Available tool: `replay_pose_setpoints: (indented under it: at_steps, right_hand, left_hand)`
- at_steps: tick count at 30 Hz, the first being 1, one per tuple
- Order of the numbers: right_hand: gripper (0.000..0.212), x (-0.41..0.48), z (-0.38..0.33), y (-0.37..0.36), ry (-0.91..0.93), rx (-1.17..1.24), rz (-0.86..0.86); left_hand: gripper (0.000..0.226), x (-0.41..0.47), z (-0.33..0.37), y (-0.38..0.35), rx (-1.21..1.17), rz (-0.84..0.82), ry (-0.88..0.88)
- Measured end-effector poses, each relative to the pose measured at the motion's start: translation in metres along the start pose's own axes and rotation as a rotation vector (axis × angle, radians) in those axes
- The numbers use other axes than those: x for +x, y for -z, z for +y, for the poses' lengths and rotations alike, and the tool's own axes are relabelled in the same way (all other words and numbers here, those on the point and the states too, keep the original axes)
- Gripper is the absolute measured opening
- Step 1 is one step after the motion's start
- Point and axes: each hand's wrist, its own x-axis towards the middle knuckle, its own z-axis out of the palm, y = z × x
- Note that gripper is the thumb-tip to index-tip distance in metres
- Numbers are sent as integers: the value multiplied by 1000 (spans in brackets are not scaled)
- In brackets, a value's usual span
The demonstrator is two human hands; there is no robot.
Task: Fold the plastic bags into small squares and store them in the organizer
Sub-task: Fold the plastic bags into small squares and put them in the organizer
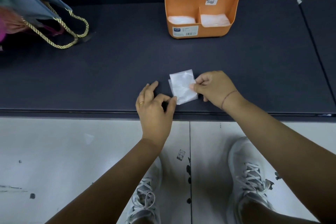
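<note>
A clear plastic bag folded into a small square [182, 86] lies on the dark table near its front edge. My right hand [214, 88] pinches the square's right edge between thumb and fingers. My left hand [154, 103] sits just left of it, thumb tip touching the lower left corner, fingers loosely curled and holding nothing. The orange organizer [201, 31] stands at the back of the table, and each of its compartments holds folded clear bags.
A grey-blue tote bag with gold rope handles [54, 23] lies at the back left, colourful material inside. The table's front edge [91, 112] runs across the view. Below it are pale floor tiles and my two white shoes.
</note>
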Motion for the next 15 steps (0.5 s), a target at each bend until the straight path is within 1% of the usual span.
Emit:
replay_pose_setpoints:
  at_steps: [2, 3, 4, 5, 7, 8, 9, 11, 13, 15]
  right_hand:
    - [10, 4, -1, -5, -12, -59, 28]
    - [9, 5, -2, -7, -16, -85, 34]
    - [8, 6, -4, -8, -20, -112, 33]
    - [9, 6, -6, -9, -25, -139, 28]
    - [12, 5, -9, -10, -27, -191, 19]
    - [14, 4, -10, -10, -25, -202, 19]
    - [14, 2, -11, -10, -24, -203, 24]
    - [17, -4, -10, -10, -35, -207, 32]
    - [22, -11, -7, -11, -58, -246, 29]
    - [22, -19, -4, -14, -67, -268, 47]
  left_hand:
    - [14, 2, 1, 0, 30, 24, 25]
    - [16, 3, 3, 0, 47, 35, 6]
    - [22, 5, 4, 0, 70, 38, -57]
    - [30, 7, 5, 0, 108, 18, -159]
    - [46, 14, 5, -4, 238, -95, -367]
    - [50, 17, 3, -6, 311, -161, -426]
    - [54, 19, 1, -8, 379, -219, -447]
    - [63, 20, -2, -10, 498, -303, -424]
    - [72, 20, -1, -9, 560, -361, -394]
    - [81, 20, 4, -7, 603, -428, -363]
